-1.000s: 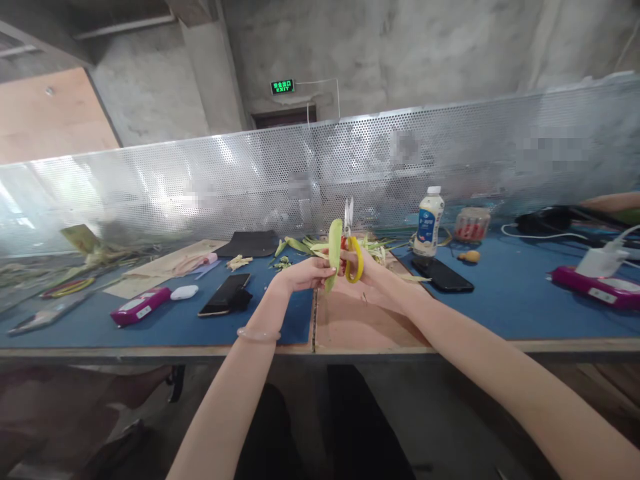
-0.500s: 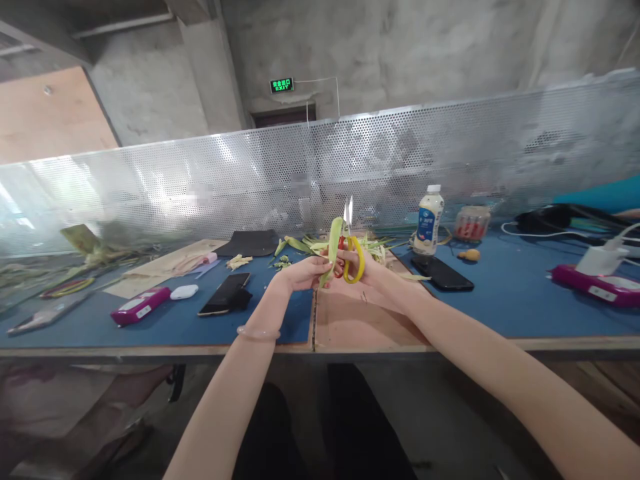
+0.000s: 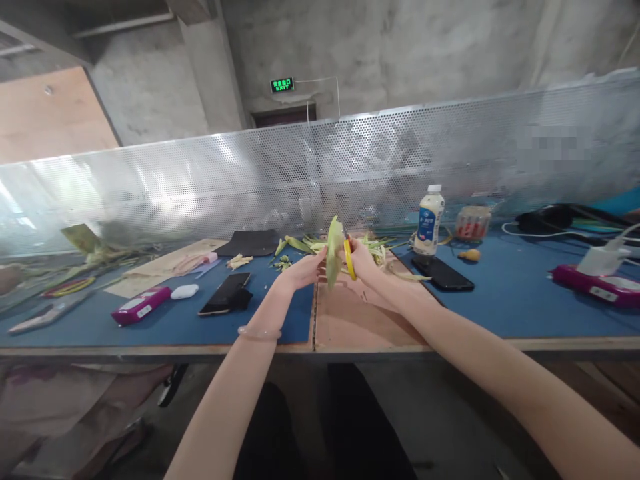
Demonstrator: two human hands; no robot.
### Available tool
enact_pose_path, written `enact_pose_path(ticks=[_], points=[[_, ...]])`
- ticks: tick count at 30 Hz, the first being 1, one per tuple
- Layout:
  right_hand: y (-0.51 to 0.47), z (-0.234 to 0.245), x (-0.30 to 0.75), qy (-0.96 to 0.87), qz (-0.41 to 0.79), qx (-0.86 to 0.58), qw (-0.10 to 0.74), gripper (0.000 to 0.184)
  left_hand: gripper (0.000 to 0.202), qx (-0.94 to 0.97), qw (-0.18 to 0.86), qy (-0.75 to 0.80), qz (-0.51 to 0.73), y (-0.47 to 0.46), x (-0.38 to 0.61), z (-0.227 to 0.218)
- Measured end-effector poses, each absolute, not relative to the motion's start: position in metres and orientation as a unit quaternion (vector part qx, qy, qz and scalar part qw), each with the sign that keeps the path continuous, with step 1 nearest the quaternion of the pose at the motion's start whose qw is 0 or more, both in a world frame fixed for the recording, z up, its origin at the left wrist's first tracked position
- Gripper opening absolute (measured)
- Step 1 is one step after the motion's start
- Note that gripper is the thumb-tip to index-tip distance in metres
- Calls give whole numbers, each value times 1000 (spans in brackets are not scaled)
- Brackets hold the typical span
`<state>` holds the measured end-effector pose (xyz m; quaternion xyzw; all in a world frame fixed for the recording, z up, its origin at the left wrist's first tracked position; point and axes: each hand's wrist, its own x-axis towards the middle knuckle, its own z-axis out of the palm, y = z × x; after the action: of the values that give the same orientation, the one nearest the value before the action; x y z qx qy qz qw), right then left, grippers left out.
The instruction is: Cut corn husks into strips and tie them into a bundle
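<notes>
— What has changed in the last second?

— Both hands have sunk a little toward the bench (image 3: 500, 300), over the bare board (image 3: 350, 323) in its middle. The left hand (image 3: 299, 272) had the leaf (image 3: 333, 247) in a curled fist. Now its fingers lie straighter and seem to pinch the leaf's lower edge, though from this far off I can't say how many touch it. The leaf stands upright between the two hands, held above the board rather than lying on it.

— And the scissors?

— The scissors (image 3: 349, 260) had their blades sticking up clear beside the leaf. Now the blades are hidden behind it and only the yellow handle shows, with the right hand (image 3: 364, 265) closed through it. The tool has swung in against the leaf, so I'd judge the cutting is under way, not paused. I cannot tell whether the blades are open or shut.

— Any containers?

— Two, back and right of the board, well apart from the hands. The bottle (image 3: 430, 223) is white with a blue label, capped and upright, and its wall hides what is inside. Near it on the right is a lower, clear jar (image 3: 472, 224) with something red in it. Loose scraps (image 3: 373, 247) are heaped on the bench behind the hands, in no container.
</notes>
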<state>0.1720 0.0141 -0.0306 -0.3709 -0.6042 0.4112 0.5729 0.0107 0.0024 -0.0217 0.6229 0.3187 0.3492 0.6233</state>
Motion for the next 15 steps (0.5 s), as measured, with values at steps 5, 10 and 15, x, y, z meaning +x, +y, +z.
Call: enact_pose_path(ticks=[5,10,15], points=[[14,-31,172,-605,399,-382,573,28,29,627,554,342,427,4,13,-18],[11,-33,172,-597,429,-372,567,28,28,612,495,366,496,14,11,-19],[15,-35,171,-571,461,-362,575,31,29,594,462,390,530,22,9,-22]])
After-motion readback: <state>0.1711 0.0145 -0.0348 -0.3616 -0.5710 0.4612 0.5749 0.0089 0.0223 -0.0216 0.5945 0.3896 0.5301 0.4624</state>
